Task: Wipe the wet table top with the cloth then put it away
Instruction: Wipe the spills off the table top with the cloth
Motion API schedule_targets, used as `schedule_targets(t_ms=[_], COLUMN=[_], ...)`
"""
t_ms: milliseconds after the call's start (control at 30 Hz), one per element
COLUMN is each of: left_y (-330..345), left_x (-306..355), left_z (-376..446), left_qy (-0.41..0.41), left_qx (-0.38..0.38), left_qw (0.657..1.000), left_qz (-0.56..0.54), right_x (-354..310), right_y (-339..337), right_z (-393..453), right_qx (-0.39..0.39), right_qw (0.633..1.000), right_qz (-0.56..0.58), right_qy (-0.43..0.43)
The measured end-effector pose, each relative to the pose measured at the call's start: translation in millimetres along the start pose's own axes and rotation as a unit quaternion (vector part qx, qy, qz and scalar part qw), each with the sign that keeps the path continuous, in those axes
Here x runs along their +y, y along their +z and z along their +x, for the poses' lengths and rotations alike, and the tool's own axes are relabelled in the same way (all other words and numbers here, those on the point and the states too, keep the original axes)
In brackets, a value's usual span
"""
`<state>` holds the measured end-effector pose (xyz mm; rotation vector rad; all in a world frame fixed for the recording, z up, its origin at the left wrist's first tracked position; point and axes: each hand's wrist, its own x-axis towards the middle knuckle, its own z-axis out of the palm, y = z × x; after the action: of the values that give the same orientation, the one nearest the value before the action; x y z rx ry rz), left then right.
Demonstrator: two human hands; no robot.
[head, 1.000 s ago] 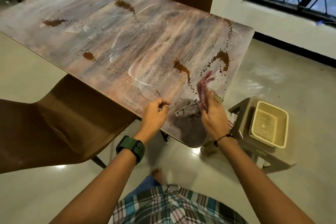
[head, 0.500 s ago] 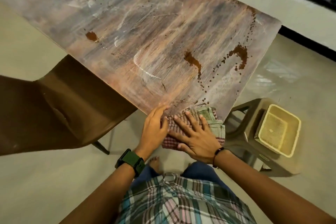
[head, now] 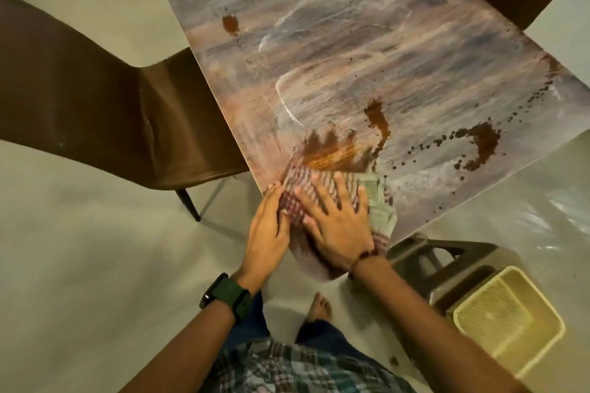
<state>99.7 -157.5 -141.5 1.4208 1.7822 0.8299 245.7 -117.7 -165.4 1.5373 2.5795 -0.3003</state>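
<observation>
While each flat hand [head: 338, 226] presses the cloth [head: 380, 214], brown spills [head: 482, 140] stain the table top [head: 335, 51].

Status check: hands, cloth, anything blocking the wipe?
Both hands, left and right, flat on cloth. Cloth at near table corner, brown spill ahead. Nothing blocking.

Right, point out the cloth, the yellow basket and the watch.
cloth [head: 380, 217], head view: green part right of the hands.
yellow basket [head: 507, 316], head view: mesh floor.
watch [head: 228, 295], head view: green strap on the left wrist.
</observation>
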Motion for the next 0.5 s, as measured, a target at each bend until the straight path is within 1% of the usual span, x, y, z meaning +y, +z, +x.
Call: schedule_targets(t_ms=[67, 133, 167, 233, 267, 367, 400, 433, 500], left_y=[8.3, 12.9, 14.7, 14.3, 12.8, 6.9, 5.6, 4.6, 3.2], left_x=[8.0, 11.6, 11.6, 8.7, 8.0, 11.5, 12.8, 13.2, 16.2], left_z=[-0.6, 1.2, 1.9, 4.2, 4.8, 4.2, 3.5, 3.0, 2.5], left_qy=[-0.013, -0.023, -0.022, -0.014, -0.012, -0.018, -0.024, -0.034, -0.056], left_qx=[0.015, 0.012, 0.005, -0.011, -0.015, -0.021, -0.021, -0.023, -0.033], left_qw=[1.000, 1.000, 0.999, 0.998, 0.998, 0.997, 0.998, 0.998, 0.998], left_qz=[-0.010, 0.006, 0.025, 0.060, 0.068, 0.066, 0.059, 0.047, 0.018], right_x=[-4.0, 14.2, 26.1, 49.7, 61.4, 81.2, 78.1, 70.3, 44.7], right_y=[13.4, 15.8, 14.4, 7.8, 2.7, -12.6, -15.5, -15.6, -6.3], right_z=[-44.5, -55.3, -51.2, -30.8, -16.8, 19.3, 24.6, 25.4, 6.7], right_qx=[0.003, -0.005, -0.001, 0.009, 0.013, -0.011, -0.016, -0.018, -0.009], right_qw=[0.999, 0.996, 0.996, 0.999, 1.000, 0.994, 0.992, 0.993, 0.999], right_qz=[-0.006, -0.009, -0.012, -0.025, -0.025, 0.012, 0.012, 0.011, -0.005], right_qy=[-0.051, -0.084, -0.085, -0.044, -0.009, 0.108, 0.121, 0.112, 0.044])
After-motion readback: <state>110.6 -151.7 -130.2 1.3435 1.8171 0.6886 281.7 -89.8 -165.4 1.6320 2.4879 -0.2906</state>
